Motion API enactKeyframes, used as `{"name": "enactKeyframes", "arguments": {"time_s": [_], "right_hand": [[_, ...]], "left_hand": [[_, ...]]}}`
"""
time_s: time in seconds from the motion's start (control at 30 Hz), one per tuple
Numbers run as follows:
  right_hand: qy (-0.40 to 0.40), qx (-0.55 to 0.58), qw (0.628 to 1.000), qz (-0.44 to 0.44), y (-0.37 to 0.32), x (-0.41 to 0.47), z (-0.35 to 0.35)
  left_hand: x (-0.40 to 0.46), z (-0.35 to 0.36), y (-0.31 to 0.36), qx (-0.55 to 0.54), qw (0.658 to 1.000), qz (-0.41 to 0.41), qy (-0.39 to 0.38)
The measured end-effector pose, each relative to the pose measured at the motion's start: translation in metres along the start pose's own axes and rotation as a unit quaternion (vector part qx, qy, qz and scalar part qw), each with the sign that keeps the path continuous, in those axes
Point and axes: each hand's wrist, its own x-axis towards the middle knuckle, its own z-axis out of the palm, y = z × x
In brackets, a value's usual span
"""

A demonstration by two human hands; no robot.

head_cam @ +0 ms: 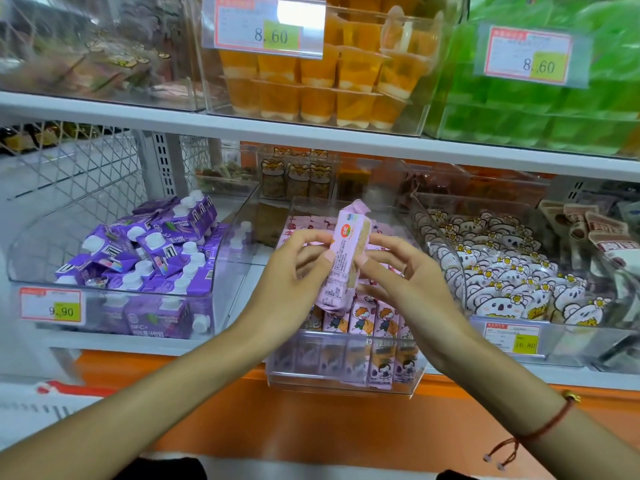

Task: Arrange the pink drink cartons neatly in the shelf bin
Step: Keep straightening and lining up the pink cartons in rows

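Note:
A pink drink carton (341, 261) is held upright and slightly tilted above the clear shelf bin (346, 379) in the middle of the lower shelf. My left hand (298, 268) pinches its left edge with thumb and fingertips. My right hand (405, 275) grips its right side from the other way. Below, several pink cartons (367, 320) with a cartoon child stand in a row at the bin's front, and more lie further back (311, 225), partly hidden by my hands.
A clear bin of purple cartons (145, 258) with white caps stands to the left. To the right sits a bin of koala snack packs (509, 282). Orange jelly cups (311, 95) and green packs (540, 109) fill the shelf above. An orange ledge (311, 420) runs below.

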Motion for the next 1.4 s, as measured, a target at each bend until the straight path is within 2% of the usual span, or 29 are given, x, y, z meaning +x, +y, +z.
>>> {"name": "enactKeyframes", "arguments": {"time_s": [0.2,0.37,0.5,0.63,0.77,0.9,1.03,1.13,1.27,1.4], "right_hand": [[0.027,0.008,0.999,-0.040,-0.001,0.000,-0.002],[-0.024,-0.046,0.996,-0.078,-0.004,0.000,-0.008],[-0.065,-0.076,0.984,-0.145,-0.007,-0.002,-0.009],[-0.073,-0.105,0.971,-0.200,-0.008,-0.004,-0.010],[-0.073,-0.115,0.968,-0.209,-0.009,-0.005,-0.009],[-0.072,-0.089,0.979,-0.171,-0.013,-0.003,-0.013],[-0.058,-0.087,0.991,-0.087,-0.016,-0.001,-0.015],[-0.070,-0.068,0.995,-0.020,-0.012,0.002,-0.015],[-0.080,-0.036,0.995,0.039,-0.010,0.003,-0.015],[-0.082,-0.026,0.995,0.047,-0.010,0.003,-0.014]], "left_hand": [[0.001,-0.003,-0.002,0.105,0.993,0.027,-0.041],[-0.001,-0.007,-0.002,0.109,0.992,0.056,-0.014],[-0.002,-0.009,0.002,0.119,0.987,0.106,0.018],[-0.002,-0.009,0.004,0.109,0.986,0.127,0.022],[-0.001,-0.009,0.006,0.102,0.988,0.115,0.017],[-0.002,-0.011,0.014,0.023,0.998,0.060,0.002],[-0.003,-0.006,0.019,-0.104,0.990,-0.096,-0.001],[-0.003,-0.003,0.019,-0.153,0.974,-0.170,-0.001],[-0.001,-0.002,0.017,-0.176,0.961,-0.213,-0.001],[-0.001,-0.004,0.014,-0.158,0.967,-0.199,0.001]]}}
